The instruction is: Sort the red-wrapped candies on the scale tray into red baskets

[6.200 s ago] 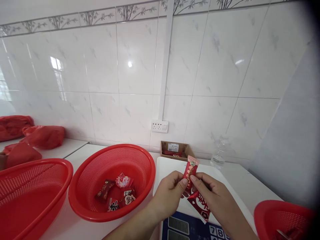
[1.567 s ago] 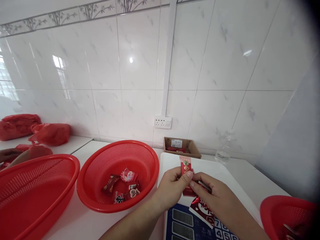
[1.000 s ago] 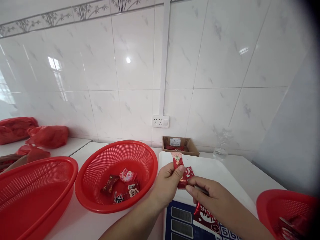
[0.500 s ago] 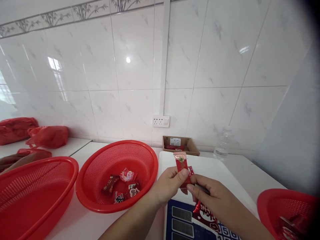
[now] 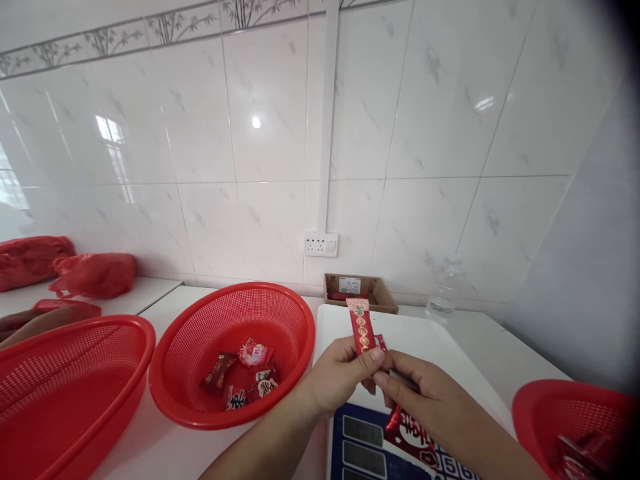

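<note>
My left hand (image 5: 335, 380) grips a slim red wrapped candy (image 5: 362, 328) with a pink end, which points up above the thumb. Beside it, my right hand (image 5: 433, 393) has its fingers closed round a dark red candy packet (image 5: 410, 435) with white lettering, hanging below the palm. The fingertips of both hands meet. Another small red wrapper (image 5: 380, 343) pokes up between them, and a dark edge shows in the right fingers, too hidden to name. Below both hands lies a digital scale (image 5: 336, 445) with a blue panel and a white platform.
Left of the scale, a red mesh basket (image 5: 173, 337) holds several wrapped candies (image 5: 256, 352). Another red basket (image 5: 75, 373) stands farther left, near another person's arm (image 5: 45, 321) and red bags (image 5: 95, 275). Behind are a cardboard box (image 5: 384, 295) and clear bottle (image 5: 443, 293); a third basket (image 5: 530, 407) is right.
The slim candy has turned in my left hand, so its row of gold emblems now faces me. My left thumb has shifted slightly lower and right. The right hand has hardly moved.
</note>
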`<state>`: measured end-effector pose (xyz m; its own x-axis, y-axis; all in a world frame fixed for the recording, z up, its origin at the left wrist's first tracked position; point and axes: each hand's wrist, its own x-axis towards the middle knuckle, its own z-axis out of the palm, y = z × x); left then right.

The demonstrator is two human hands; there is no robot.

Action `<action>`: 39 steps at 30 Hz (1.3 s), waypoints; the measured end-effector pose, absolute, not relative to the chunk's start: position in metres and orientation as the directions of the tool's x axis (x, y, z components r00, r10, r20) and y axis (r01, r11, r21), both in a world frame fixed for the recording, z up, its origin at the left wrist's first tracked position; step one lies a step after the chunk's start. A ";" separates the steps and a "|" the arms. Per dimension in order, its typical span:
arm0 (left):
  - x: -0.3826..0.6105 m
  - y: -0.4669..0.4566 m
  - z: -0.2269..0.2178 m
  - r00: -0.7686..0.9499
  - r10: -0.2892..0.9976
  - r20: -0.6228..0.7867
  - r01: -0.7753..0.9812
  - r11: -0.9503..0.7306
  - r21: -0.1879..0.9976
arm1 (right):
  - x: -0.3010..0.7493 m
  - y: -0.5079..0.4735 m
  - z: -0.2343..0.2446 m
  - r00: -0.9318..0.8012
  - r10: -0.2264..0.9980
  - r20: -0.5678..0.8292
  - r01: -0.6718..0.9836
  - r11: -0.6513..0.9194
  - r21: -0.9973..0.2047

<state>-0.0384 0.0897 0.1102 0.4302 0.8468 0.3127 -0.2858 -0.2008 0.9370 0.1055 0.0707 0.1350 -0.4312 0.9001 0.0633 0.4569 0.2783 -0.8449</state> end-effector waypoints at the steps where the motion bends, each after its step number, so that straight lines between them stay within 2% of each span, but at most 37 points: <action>1: -0.038 0.090 0.110 0.423 0.850 0.313 -0.293 -0.199 0.935 | 0.106 0.071 0.135 -0.434 0.898 0.070 0.455 0.285 -0.843; 11: -0.038 0.090 0.111 0.404 0.859 0.315 -0.265 -0.219 0.939 | 0.104 0.071 0.135 -0.439 0.897 0.059 0.440 0.272 -0.856; 17: -0.039 0.093 0.104 0.414 0.815 0.405 -0.212 -0.346 0.914 | 0.105 0.070 0.135 -0.416 0.908 0.054 0.454 0.259 -0.853; 23: -0.036 0.092 0.101 0.356 0.869 0.344 -0.197 -0.290 0.936 | 0.102 0.070 0.136 -0.441 0.895 0.064 0.478 0.294 -0.827; 30: -0.038 0.092 0.102 0.387 0.851 0.356 -0.159 -0.318 0.935 | 0.102 0.069 0.136 -0.434 0.899 0.064 0.474 0.289 -0.832; 39: -0.036 0.090 0.103 0.345 0.884 0.315 -0.297 -0.216 0.930 | 0.104 0.071 0.132 -0.455 0.889 0.054 0.504 0.308 -0.807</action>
